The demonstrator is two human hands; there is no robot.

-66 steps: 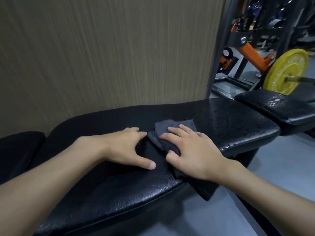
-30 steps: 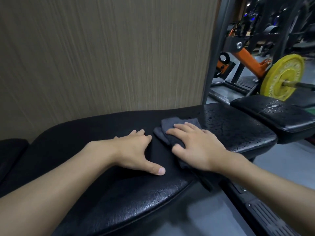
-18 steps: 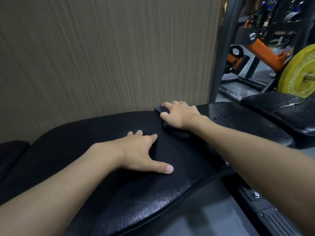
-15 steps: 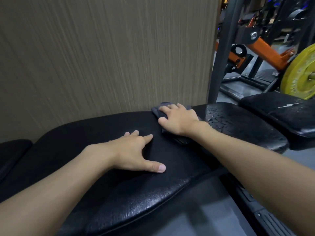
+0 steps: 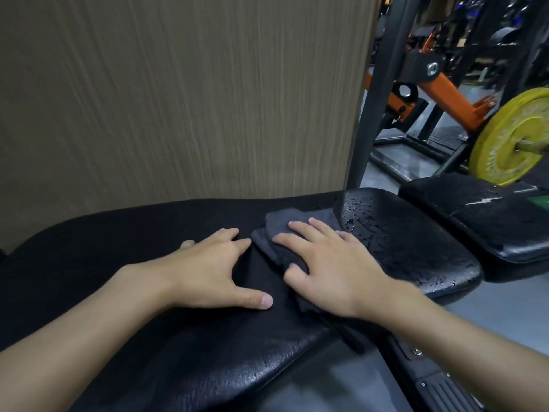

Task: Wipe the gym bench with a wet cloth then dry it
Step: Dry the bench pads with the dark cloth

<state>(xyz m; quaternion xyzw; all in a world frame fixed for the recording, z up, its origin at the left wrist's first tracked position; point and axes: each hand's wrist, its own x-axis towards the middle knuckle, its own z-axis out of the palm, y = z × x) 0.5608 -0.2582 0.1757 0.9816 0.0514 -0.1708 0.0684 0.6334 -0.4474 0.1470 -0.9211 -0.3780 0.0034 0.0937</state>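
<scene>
- The black padded gym bench (image 5: 104,248) runs across the view from left to right, and its cracked vinyl shines along the near edge.
- A dark grey cloth (image 5: 285,217) lies bunched on the bench top, right of the bench's middle. One end trails over the bench's near edge under the wrist.
- The right hand (image 5: 332,272) lies palm down on the cloth. Its fingers are straight and spread, pressing the cloth to the bench rather than curling round it.
- The left hand (image 5: 214,272) rests on bare bench vinyl just left of the cloth. Its fingers are splayed, its thumb is stretched out towards the cloth, and it holds nothing.
- Water droplets (image 5: 395,233) bead the right end of the bench, just beyond the cloth.
- A wood-grain wall panel (image 5: 178,99) stands behind the bench.
- A black steel upright (image 5: 377,93) rises behind the bench's right end.
- A second black pad (image 5: 481,215) sits off the bench's right end, set apart from it.
- A yellow weight plate (image 5: 511,138) on a bar and an orange machine arm (image 5: 445,93) stand farther off, past the bench's right end.
- Grey floor (image 5: 505,307) shows below the bench's right end.
</scene>
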